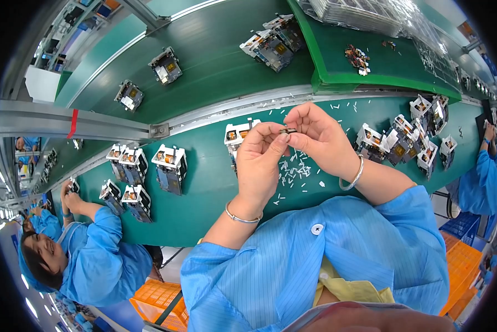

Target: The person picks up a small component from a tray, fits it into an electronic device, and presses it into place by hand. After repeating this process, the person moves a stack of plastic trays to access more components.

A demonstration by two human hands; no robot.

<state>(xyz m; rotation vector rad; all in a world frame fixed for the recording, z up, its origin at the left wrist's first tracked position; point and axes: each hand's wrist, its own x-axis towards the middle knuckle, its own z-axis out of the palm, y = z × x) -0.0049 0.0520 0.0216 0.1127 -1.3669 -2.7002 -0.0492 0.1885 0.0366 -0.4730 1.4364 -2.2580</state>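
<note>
- Small dark part with a metallic look (pixel 287 131): located between the two hands, touching both, equally near each; its long axis appears to run left to right, though fingertips cover much of it.
- Left hand (pixel 258 163): thumb and forefinger pinched on the part's left end.
- Right hand (pixel 321 135): thumb and forefinger pinched at the right end; other fingers loosely curled.
- Boxy white-framed module with copper-coloured coils (pixel 233 134): upright, partly hidden behind the left hand.
- Thin, straight white strips (pixel 295 170): scattered beneath the hands on the smooth green worktop (pixel 204 191).

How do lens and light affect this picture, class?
Head view: the rail bows and the corners go black; head view: ceiling lights at lower left glare white; head view: the held part shows too small to identify.
</note>
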